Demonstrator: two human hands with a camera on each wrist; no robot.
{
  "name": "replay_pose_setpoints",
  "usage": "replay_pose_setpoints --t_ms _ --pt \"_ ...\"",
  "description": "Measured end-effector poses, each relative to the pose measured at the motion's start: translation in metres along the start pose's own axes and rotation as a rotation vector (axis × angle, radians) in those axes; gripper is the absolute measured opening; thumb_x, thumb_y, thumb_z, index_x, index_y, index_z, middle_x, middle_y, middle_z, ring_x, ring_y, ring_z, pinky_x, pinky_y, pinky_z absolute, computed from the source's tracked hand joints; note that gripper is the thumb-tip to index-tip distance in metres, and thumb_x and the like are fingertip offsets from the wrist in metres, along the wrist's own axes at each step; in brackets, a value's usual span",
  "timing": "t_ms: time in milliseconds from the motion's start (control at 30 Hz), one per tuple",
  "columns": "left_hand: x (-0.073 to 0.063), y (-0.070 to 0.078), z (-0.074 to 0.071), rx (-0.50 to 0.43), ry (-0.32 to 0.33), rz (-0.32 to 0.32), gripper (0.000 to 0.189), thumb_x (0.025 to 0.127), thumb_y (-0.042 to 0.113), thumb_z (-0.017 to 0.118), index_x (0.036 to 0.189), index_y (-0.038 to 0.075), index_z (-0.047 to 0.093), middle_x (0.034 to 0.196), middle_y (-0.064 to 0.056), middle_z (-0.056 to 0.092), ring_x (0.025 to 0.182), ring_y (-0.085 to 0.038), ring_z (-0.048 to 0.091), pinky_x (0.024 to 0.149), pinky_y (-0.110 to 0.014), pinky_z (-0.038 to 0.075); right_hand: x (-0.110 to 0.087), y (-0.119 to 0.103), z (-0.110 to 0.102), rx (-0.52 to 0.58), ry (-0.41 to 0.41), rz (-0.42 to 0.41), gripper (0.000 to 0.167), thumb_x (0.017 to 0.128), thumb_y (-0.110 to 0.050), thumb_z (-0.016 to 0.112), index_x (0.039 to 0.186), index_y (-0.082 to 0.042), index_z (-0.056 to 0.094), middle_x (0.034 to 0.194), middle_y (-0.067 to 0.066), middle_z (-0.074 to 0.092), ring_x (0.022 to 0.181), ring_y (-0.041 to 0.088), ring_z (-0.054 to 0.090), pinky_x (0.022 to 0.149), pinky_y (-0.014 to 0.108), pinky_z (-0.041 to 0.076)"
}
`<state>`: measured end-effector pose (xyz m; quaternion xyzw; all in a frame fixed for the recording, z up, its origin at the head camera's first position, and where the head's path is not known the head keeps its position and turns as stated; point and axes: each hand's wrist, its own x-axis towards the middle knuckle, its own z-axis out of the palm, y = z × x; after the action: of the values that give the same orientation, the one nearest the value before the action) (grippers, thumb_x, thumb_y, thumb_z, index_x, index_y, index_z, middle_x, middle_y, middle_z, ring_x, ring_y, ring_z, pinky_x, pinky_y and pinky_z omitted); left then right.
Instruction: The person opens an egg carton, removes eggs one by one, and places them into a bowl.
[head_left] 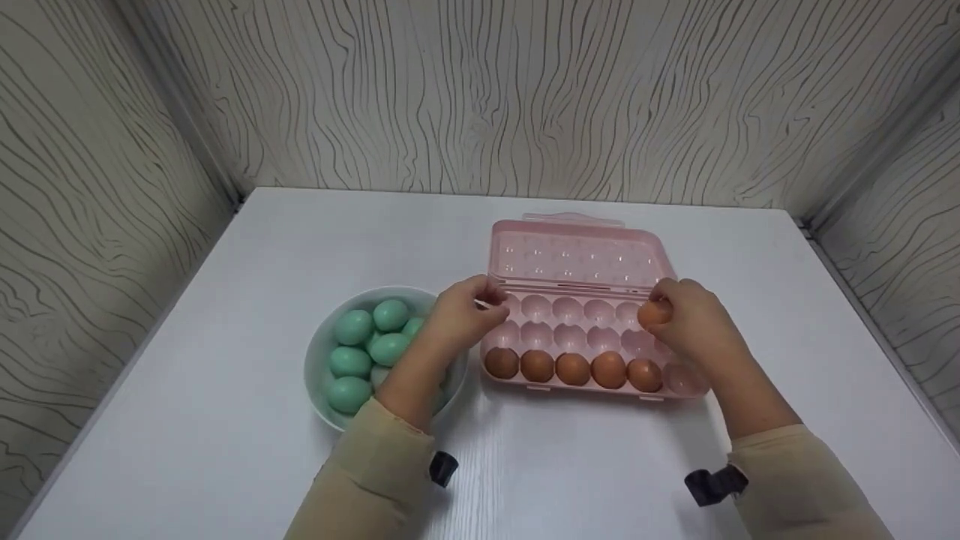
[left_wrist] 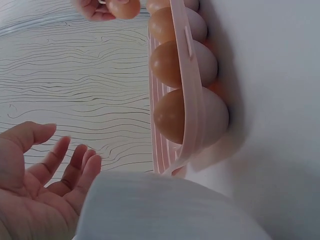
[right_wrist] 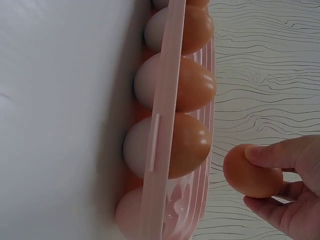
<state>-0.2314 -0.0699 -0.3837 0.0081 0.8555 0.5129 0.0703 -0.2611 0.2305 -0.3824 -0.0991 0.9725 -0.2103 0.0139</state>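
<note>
My right hand (head_left: 699, 319) pinches a brown egg (right_wrist: 252, 171) between thumb and fingertips, above the right end of the pink egg carton (head_left: 592, 386). Several brown eggs (head_left: 573, 369) fill the carton's front row, except for its rightmost cup (head_left: 681, 379). The two rows behind show bare cups, some hidden by my hands. With fingers loosely bent and holding nothing, my left hand (head_left: 461, 319) hovers at the carton's left end. Its palm and parted fingers show in the left wrist view.
A white bowl (head_left: 315, 379) holding several green eggs (head_left: 351, 361) and a paler one stands left of the carton, partly behind my left forearm. The carton's lid (head_left: 581, 251) leans open at the back. Patterned panels (head_left: 480, 97) enclose the white table (head_left: 225, 315).
</note>
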Motion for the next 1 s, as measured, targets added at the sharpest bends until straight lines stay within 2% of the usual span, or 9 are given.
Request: replay_pose_setpoints --t_ms 233,567,767,1000 --pt "0.001 0.004 0.006 0.014 -0.018 0.050 0.015 0.086 0.019 0.062 0.099 0.012 0.060 0.095 0.001 0.060 0.092 -0.017 0.056 0.080 -0.030 0.049 0.001 -0.013 0.003 0.110 0.029 0.003 0.032 0.078 -0.010 0.068 0.106 -0.005 0.054 0.101 0.015 0.053 0.090 0.029 0.049 0.077 0.042 0.044" --pt "0.002 0.012 0.021 0.006 -0.053 0.083 0.012 0.086 0.021 0.062 0.098 0.016 0.060 0.096 0.002 0.061 0.092 -0.015 0.056 0.082 -0.028 0.048 -0.001 -0.036 0.007 0.300 -0.006 -0.006 0.034 0.078 -0.018 0.072 0.106 -0.009 0.055 0.103 0.011 0.056 0.091 0.025 0.053 0.077 0.036 0.046" --pt "0.004 0.017 0.031 -0.102 -0.083 0.091 0.015 0.086 0.019 0.062 0.101 0.016 0.060 0.097 0.002 0.060 0.093 -0.015 0.057 0.077 -0.025 0.050 -0.003 -0.051 0.006 0.338 -0.016 -0.041 0.031 0.077 -0.019 0.073 0.102 -0.012 0.056 0.099 0.007 0.058 0.088 0.022 0.055 0.076 0.035 0.047" --pt "0.007 0.024 0.040 -0.337 -0.131 -0.011 0.019 0.087 0.023 0.062 0.105 0.022 0.058 0.103 0.003 0.057 0.095 -0.014 0.057 0.078 -0.027 0.052 -0.006 -0.066 0.005 0.353 -0.021 -0.055 0.035 0.076 -0.026 0.074 0.104 -0.015 0.057 0.102 0.006 0.058 0.092 0.022 0.057 0.078 0.036 0.049"
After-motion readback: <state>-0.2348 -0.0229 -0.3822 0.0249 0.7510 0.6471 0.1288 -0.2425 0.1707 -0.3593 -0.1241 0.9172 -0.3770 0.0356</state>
